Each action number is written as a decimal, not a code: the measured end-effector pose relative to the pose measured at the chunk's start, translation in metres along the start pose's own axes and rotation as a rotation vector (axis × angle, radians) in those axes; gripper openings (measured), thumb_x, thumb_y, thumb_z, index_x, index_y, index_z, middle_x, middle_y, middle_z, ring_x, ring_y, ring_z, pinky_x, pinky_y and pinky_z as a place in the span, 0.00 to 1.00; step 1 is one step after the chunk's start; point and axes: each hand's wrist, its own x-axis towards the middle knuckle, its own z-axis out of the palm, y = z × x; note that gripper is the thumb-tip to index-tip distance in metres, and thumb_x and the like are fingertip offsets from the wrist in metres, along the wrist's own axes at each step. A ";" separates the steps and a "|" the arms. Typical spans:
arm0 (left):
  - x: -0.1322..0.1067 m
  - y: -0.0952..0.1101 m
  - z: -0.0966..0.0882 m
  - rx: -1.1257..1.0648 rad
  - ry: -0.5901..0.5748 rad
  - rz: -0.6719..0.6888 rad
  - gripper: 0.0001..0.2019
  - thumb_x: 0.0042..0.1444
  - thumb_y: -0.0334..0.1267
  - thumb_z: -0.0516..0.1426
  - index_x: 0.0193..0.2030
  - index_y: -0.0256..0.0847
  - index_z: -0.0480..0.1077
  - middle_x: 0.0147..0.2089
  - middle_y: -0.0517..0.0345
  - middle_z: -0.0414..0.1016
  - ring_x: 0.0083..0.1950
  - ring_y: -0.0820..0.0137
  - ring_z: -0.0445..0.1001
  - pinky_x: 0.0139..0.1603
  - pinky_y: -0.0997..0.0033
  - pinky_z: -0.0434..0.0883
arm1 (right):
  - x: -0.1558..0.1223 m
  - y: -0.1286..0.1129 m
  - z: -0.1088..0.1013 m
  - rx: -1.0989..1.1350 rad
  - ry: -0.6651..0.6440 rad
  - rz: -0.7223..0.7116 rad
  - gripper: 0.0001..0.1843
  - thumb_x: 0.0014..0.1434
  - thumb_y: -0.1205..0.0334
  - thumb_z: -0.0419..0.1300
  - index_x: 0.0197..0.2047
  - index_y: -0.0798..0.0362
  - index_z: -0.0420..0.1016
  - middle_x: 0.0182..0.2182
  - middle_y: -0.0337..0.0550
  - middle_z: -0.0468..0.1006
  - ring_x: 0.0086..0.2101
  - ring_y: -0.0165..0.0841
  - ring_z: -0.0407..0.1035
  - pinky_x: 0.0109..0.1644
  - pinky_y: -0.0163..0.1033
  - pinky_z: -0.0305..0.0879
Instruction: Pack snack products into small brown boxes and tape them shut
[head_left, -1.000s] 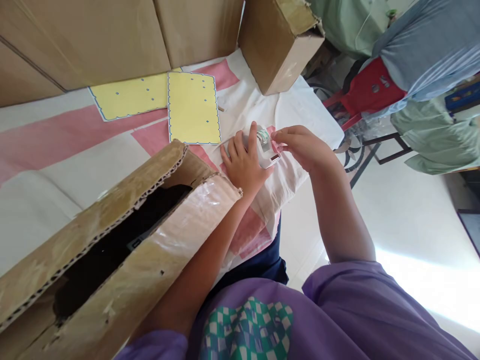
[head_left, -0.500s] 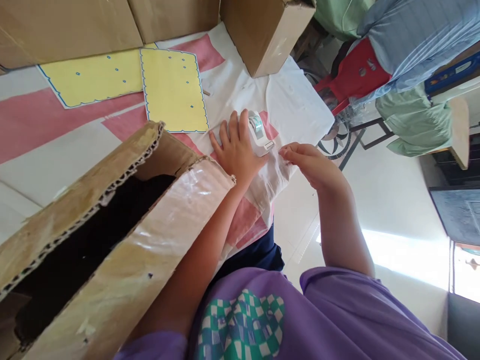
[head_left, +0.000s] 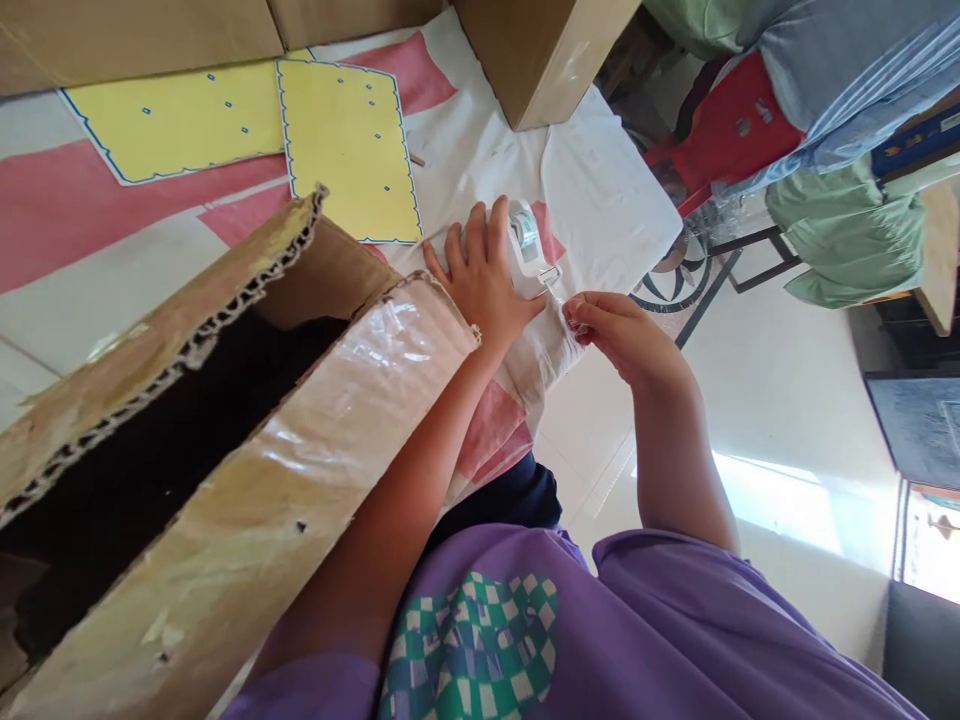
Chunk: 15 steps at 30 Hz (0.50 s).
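while left hand grip clamps tape dispenser down, right hand pinches tape end.

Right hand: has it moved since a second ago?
Yes. Against the tape dispenser, the right hand has drawn back toward the person's body, from beside the roll to below the cutter end.

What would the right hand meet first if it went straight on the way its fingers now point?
Probably the cutter end of the tape dispenser, which the left hand holds down; the right hand, pinching the tape strip, points toward it. Depth is unclear.
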 end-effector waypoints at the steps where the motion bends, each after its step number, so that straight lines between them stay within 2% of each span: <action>1: 0.000 0.000 0.000 -0.002 0.001 0.002 0.51 0.51 0.52 0.66 0.79 0.53 0.47 0.83 0.59 0.47 0.83 0.44 0.39 0.84 0.35 0.35 | -0.002 -0.003 0.000 -0.022 0.012 -0.006 0.17 0.57 0.52 0.66 0.24 0.49 0.68 0.24 0.37 0.63 0.29 0.31 0.57 0.36 0.41 0.57; 4: 0.001 -0.001 0.000 0.019 0.027 0.016 0.50 0.51 0.50 0.66 0.78 0.53 0.48 0.82 0.59 0.50 0.82 0.46 0.45 0.84 0.38 0.35 | -0.010 -0.011 -0.003 -0.072 0.023 -0.006 0.16 0.57 0.53 0.65 0.23 0.49 0.67 0.24 0.37 0.61 0.30 0.32 0.56 0.37 0.41 0.56; 8: 0.000 -0.001 0.000 0.059 0.043 0.032 0.49 0.51 0.48 0.66 0.78 0.48 0.49 0.81 0.54 0.53 0.79 0.45 0.50 0.83 0.35 0.34 | -0.024 -0.002 -0.012 -0.097 0.033 0.020 0.15 0.58 0.54 0.63 0.24 0.50 0.67 0.25 0.36 0.60 0.30 0.31 0.55 0.38 0.41 0.55; 12: 0.000 0.000 -0.001 0.057 0.016 0.019 0.51 0.50 0.48 0.67 0.78 0.52 0.49 0.82 0.55 0.51 0.81 0.44 0.47 0.83 0.36 0.32 | -0.035 0.020 -0.016 -0.065 -0.011 0.056 0.16 0.60 0.51 0.63 0.26 0.50 0.67 0.27 0.36 0.61 0.31 0.30 0.56 0.39 0.41 0.54; 15: -0.001 0.000 -0.002 0.068 -0.026 0.022 0.52 0.51 0.50 0.67 0.79 0.53 0.47 0.82 0.58 0.48 0.83 0.44 0.43 0.84 0.37 0.32 | -0.039 0.026 -0.014 -0.027 -0.037 0.057 0.18 0.60 0.49 0.63 0.26 0.50 0.66 0.28 0.36 0.62 0.31 0.30 0.56 0.39 0.40 0.55</action>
